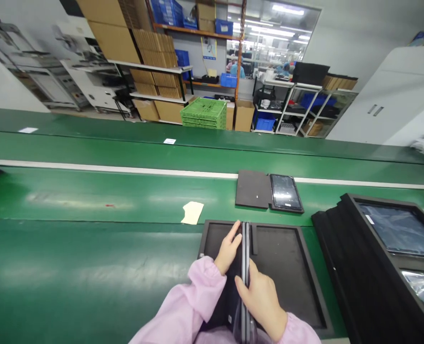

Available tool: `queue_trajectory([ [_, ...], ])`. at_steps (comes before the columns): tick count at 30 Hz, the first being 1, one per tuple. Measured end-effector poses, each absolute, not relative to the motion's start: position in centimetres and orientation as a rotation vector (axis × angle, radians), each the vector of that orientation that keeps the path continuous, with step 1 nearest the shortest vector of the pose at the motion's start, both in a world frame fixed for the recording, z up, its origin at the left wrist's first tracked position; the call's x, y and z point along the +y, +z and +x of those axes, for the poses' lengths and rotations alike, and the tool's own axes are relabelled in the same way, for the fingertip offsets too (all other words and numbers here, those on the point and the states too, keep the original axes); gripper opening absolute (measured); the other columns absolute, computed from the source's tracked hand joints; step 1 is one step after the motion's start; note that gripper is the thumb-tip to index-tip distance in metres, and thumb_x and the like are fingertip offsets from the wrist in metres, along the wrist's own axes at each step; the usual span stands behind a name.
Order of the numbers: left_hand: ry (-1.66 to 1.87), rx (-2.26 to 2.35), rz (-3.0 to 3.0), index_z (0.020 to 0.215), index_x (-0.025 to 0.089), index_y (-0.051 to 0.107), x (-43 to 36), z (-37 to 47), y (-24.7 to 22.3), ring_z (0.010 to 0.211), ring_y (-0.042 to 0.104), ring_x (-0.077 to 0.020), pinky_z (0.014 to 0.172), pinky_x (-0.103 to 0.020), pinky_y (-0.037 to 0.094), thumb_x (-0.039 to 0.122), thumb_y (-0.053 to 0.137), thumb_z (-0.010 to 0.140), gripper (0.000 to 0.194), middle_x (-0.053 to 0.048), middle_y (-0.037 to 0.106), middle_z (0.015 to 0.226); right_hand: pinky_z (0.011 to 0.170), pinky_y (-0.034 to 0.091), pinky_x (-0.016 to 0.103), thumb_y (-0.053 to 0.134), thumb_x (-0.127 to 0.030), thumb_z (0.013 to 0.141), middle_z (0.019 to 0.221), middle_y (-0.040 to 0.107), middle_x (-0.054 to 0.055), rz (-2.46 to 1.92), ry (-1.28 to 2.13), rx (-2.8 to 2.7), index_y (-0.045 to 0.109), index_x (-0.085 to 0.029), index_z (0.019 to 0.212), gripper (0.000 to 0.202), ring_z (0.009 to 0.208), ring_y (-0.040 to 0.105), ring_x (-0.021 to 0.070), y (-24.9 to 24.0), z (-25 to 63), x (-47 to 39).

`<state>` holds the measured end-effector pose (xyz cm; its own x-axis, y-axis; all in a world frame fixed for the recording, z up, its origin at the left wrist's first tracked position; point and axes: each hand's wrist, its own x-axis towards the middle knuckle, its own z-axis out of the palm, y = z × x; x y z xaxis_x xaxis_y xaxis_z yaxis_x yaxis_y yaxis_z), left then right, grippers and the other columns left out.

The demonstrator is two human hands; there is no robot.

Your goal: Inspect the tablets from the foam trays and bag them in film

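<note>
Two thin tablets [245, 267], seen edge-on and pressed face to face, stand upright over a black foam tray [287, 267] in front of me. My left hand [228, 248] lies against their left side, index finger stretched toward the far end. From the right, my right hand [264, 294] wraps over the edges, its thumb on the top. Clear film seems to hang around the near end of the tablets. The tray has shallow recesses, and its left part is partly hidden by my arm.
Beyond the tray, a tablet [285, 192] lies beside a dark foam board [253, 189] on the green conveyor [90, 196]. A torn pale paper [192, 212] is left of them. At right stand stacked black foam trays [341, 248], the top one holding film-covered tablets [401, 227].
</note>
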<state>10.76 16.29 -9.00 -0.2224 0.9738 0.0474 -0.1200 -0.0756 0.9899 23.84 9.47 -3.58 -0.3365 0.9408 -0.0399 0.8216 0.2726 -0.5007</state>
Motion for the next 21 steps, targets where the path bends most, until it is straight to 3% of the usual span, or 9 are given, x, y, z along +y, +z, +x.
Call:
queue_trajectory([
  [5,1.457,1.172,1.119,0.116,0.017,0.056,17.0,8.8,-7.0,0.12,0.047,-0.0222,0.107,-0.04,0.029,0.026,0.053,0.075,0.042,-0.008,0.057,0.124,0.075,0.047,0.039,0.041,-0.038,0.086,0.088,0.066,0.01,-1.34,1.07,-1.825,0.06,-0.019,0.098,0.029,0.082,0.063,0.0274,-4.7,23.2,12.5],
  [8,1.444,1.17,1.133,0.108,0.015,0.058,17.2,8.3,-6.5,0.112,0.053,-0.0239,0.101,-0.041,0.037,0.025,0.055,0.072,0.038,-0.009,0.062,0.115,0.083,0.046,0.037,0.05,-0.039,0.079,0.106,0.06,0.009,-1.188,1.207,-1.552,0.059,-0.021,0.105,0.032,0.092,0.058,0.0248,-4.9,22.2,15.6],
  [10,1.439,1.173,1.139,0.104,0.015,0.058,17.4,8.3,-6.2,0.108,0.055,-0.0241,0.097,-0.041,0.04,0.024,0.056,0.07,0.036,-0.01,0.063,0.111,0.068,0.05,0.035,0.053,-0.039,0.075,0.106,0.059,0.009,-1.178,1.283,-1.496,0.056,-0.021,0.113,0.042,0.076,0.059,0.0212,-4.7,21.6,17.6],
  [13,1.433,1.192,1.141,0.1,0.014,0.057,17.6,8.3,-5.9,0.103,0.057,-0.0239,0.094,-0.041,0.041,0.021,0.056,0.068,0.033,-0.011,0.063,0.106,0.044,0.047,0.029,0.057,-0.038,0.073,0.081,0.061,0.005,-1.146,1.496,-1.421,0.05,-0.018,0.121,0.053,0.048,0.05,0.0138,-4.4,21.2,19.5],
  [15,1.431,1.214,1.142,0.097,0.014,0.057,17.7,8.2,-5.8,0.101,0.057,-0.0236,0.094,-0.041,0.041,0.02,0.056,0.067,0.031,-0.011,0.062,0.102,0.042,0.046,0.026,0.057,-0.036,0.073,0.072,0.059,0.002,-1.107,1.611,-1.377,0.05,-0.017,0.12,0.051,0.047,0.05,0.0125,-4.2,21.2,20.1],
  [21,1.417,1.236,1.139,0.096,0.015,0.055,17.6,8.3,-5.8,0.101,0.056,-0.0214,0.093,-0.039,0.041,0.018,0.055,0.069,0.028,-0.009,0.061,0.102,0.04,0.048,0.019,0.059,-0.029,0.071,0.078,0.058,0.0,-1.049,1.725,-1.319,0.055,-0.02,0.108,0.039,0.052,0.051,0.01,-3.7,21.5,20.1],
])
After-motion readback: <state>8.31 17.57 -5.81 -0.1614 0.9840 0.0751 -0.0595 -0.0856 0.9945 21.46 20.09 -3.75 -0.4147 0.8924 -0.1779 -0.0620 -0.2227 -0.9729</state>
